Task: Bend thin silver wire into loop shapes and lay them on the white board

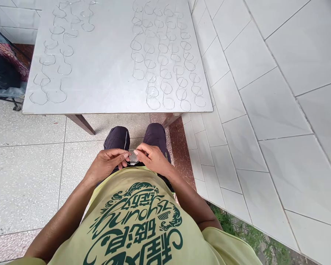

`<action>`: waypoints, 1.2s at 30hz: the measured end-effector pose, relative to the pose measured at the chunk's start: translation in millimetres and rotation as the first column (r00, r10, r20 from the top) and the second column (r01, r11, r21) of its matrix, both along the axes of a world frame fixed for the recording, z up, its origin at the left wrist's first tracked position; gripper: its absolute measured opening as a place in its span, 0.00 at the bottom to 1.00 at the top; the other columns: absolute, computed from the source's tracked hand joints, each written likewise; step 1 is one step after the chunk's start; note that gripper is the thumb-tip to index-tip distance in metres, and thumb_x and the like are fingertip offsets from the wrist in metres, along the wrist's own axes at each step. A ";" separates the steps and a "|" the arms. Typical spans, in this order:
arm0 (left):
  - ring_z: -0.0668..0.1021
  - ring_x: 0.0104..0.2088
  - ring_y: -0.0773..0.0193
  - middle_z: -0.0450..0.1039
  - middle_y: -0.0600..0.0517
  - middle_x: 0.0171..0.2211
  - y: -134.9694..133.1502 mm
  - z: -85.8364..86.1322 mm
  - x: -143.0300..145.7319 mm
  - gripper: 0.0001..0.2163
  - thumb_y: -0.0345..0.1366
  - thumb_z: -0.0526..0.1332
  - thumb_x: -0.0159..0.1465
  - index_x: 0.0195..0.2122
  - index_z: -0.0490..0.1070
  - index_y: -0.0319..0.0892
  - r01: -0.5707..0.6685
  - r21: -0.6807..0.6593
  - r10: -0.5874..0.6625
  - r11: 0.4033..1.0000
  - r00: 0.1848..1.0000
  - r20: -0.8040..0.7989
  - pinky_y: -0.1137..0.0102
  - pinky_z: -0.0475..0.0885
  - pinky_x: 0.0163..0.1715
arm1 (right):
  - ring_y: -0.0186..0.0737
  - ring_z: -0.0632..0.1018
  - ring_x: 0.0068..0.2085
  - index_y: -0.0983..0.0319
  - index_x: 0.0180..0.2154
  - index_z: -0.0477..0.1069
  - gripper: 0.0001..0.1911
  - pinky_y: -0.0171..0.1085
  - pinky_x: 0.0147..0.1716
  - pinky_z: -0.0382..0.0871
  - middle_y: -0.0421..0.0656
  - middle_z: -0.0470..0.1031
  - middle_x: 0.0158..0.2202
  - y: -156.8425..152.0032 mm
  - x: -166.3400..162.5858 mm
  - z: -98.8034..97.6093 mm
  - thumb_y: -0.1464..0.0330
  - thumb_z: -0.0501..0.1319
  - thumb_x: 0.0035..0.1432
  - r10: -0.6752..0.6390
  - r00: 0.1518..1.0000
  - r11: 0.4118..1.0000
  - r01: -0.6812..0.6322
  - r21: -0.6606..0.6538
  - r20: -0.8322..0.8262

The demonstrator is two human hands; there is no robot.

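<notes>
My left hand and my right hand meet above my lap, fingertips pinched on a thin piece of wire that runs between them. A small loop of the wire hangs just below the fingers. Both hands are closed on it. In front of my knees stands a white table. On its right half lie several bent wire hooks in neat columns. More wire hooks lie in looser rows on its left half.
A white tiled wall runs along the right, close to the table's edge. The floor is pale speckled tile. A dark fabric-covered object sits at the far left beside the table. Table legs show under its near edge.
</notes>
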State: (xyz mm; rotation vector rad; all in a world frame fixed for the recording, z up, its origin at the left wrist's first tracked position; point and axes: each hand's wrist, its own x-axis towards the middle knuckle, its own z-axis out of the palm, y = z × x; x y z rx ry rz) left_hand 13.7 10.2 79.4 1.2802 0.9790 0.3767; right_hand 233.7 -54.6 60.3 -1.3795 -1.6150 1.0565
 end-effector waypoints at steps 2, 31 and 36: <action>0.81 0.30 0.64 0.83 0.48 0.33 -1.5 -1.9 1.9 0.14 0.47 0.70 0.65 0.40 0.84 0.41 -0.053 -0.033 0.054 0.998 0.998 0.022 0.68 0.79 0.32 | 0.34 0.75 0.30 0.59 0.38 0.71 0.14 0.34 0.34 0.67 0.38 0.77 0.30 -0.8 -3.5 -1.4 0.59 0.56 0.74 -0.035 0.998 0.998 0.031 -0.059 -0.059; 0.84 0.33 0.62 0.84 0.51 0.35 -7.2 -16.9 6.5 0.17 0.43 0.68 0.66 0.54 0.80 0.43 -0.068 0.108 0.062 0.992 0.996 0.061 0.63 0.84 0.38 | 0.34 0.80 0.28 0.59 0.53 0.79 0.17 0.33 0.34 0.73 0.40 0.81 0.29 1.8 -7.8 -21.9 0.67 0.54 0.74 -0.130 0.989 0.991 0.128 0.035 0.065; 0.85 0.35 0.59 0.84 0.49 0.40 -8.5 -16.2 4.4 0.22 0.45 0.66 0.69 0.62 0.73 0.44 -0.034 0.356 0.065 0.934 0.995 -0.076 0.62 0.84 0.40 | 0.38 0.83 0.33 0.61 0.55 0.78 0.17 0.35 0.39 0.75 0.44 0.85 0.36 -0.1 -11.1 -22.9 0.68 0.53 0.74 -0.135 0.978 0.984 0.114 0.135 0.159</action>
